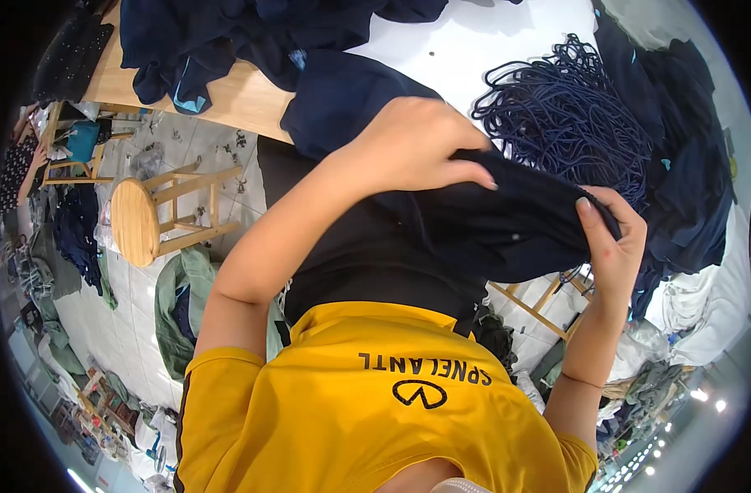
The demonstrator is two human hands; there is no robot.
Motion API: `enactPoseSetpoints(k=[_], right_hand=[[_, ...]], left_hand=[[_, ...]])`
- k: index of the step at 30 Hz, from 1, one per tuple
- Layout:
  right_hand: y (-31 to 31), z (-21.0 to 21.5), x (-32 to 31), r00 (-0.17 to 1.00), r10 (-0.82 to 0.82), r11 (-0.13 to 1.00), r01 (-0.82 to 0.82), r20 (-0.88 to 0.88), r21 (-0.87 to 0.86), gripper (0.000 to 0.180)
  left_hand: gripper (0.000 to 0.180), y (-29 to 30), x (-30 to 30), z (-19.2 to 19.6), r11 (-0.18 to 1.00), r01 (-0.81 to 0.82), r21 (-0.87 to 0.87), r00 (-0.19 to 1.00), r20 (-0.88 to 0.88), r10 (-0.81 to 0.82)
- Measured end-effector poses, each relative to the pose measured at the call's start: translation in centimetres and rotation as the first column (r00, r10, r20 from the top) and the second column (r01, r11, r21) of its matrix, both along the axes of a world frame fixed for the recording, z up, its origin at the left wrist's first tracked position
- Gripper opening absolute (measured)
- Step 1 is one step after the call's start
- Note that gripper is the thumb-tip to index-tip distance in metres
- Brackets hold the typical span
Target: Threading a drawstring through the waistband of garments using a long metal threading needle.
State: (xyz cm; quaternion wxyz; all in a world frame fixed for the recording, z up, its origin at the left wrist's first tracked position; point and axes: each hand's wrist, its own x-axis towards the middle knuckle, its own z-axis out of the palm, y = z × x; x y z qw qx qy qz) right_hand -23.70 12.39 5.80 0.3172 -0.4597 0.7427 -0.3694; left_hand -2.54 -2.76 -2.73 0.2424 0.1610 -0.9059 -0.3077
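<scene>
A dark navy garment (507, 222) stretches between my two hands, over my lap at the table's near edge. My left hand (416, 144) is at its upper edge, thumb on the near side and fingertips partly hidden by the cloth. At the other end, my right hand (615, 234) pinches the edge between thumb and fingers. Just beyond the garment lies a tangled heap of navy cords (568, 119). More navy cloth (351, 90) rests on the table past my left hand.
The table has a white surface (424, 41) and a wooden part (248, 94). Dark garments (683, 164) hang at the right. A wooden stool (135, 222) stands on the tiled floor at left, near a green cloth bundle (174, 308). Another person's arm (34, 168) shows at the far left.
</scene>
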Motion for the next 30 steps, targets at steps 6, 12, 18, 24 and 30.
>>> enactPoseSetpoints(k=[6,12,18,24,30], right_hand=[[0.2,-0.3,-0.3,0.983,0.16,0.98,-0.148,-0.085,0.132,0.016],[-0.3,-0.7,0.3,0.905,0.421,0.899,-0.408,-0.06,0.16,0.028],[-0.6,-0.3,0.5,0.731,0.6,0.702,-0.676,0.324,0.224,0.057],[0.0,-2.4,0.0,0.927,0.361,0.883,-0.376,0.104,0.28,0.009],[0.3,-2.4,-0.6,0.979,0.198,0.965,-0.185,-0.054,0.188,0.01]], left_hand=[[0.032,1.6,1.7,-1.3,0.617,0.181,0.766,0.933,0.064,-0.354],[0.024,3.5,0.9,-0.8,0.762,0.165,0.626,0.955,0.091,-0.281],[0.021,3.8,1.2,-1.3,0.786,0.131,0.604,0.99,-0.031,-0.141],[0.029,4.5,1.8,-1.3,1.0,-0.021,0.014,0.997,-0.074,0.022],[0.02,4.9,4.2,-3.2,0.882,-0.199,0.427,0.979,0.055,0.194]])
